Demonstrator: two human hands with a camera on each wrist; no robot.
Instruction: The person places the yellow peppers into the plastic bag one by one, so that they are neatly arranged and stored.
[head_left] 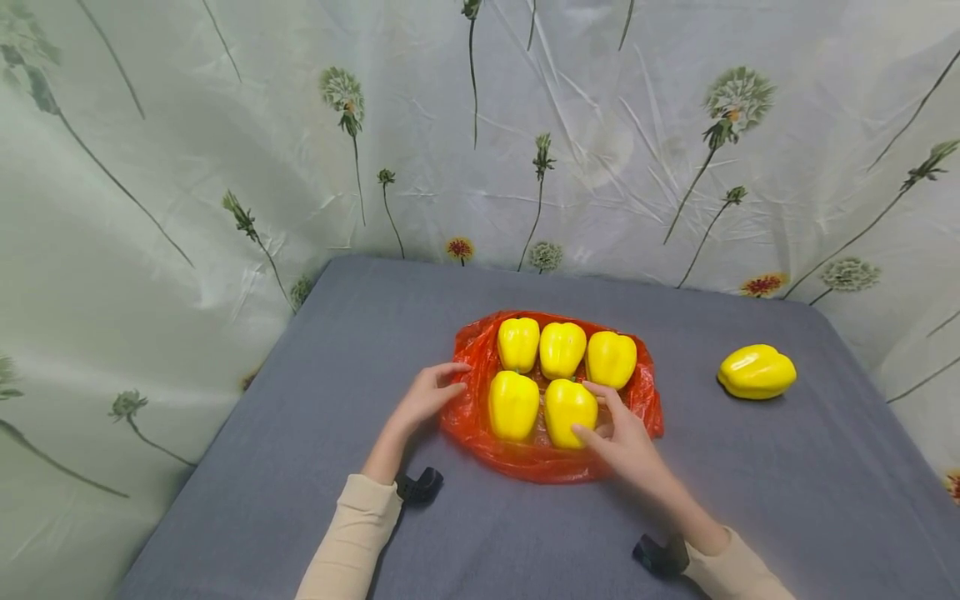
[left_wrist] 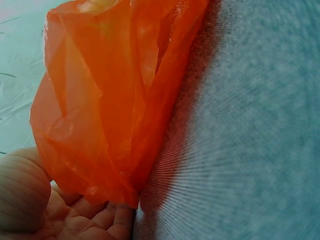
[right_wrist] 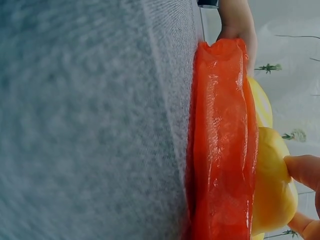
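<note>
A red plastic bag (head_left: 472, 417) lies spread with its mouth rolled wide, and several yellow bell peppers (head_left: 519, 343) stand in it in two rows. At the front right of the bag, my right hand (head_left: 626, 446) pinches a yellow bell pepper (head_left: 570, 417) between thumb and fingers. The right wrist view shows fingertips against that pepper (right_wrist: 272, 185), above the bag's rolled side (right_wrist: 222, 140). My left hand (head_left: 427, 396) touches the bag's left side, thumb and fingers apart. In the left wrist view, loosely bent fingers (left_wrist: 102, 222) lie against the bag, partly hidden by it.
One more yellow bell pepper (head_left: 757, 372) lies on its side to the right of the bag. The table wears a grey cloth (head_left: 360, 325). A flowered curtain (head_left: 420, 125) hangs behind and beside it. Each wrist carries a black camera mount (head_left: 422, 486).
</note>
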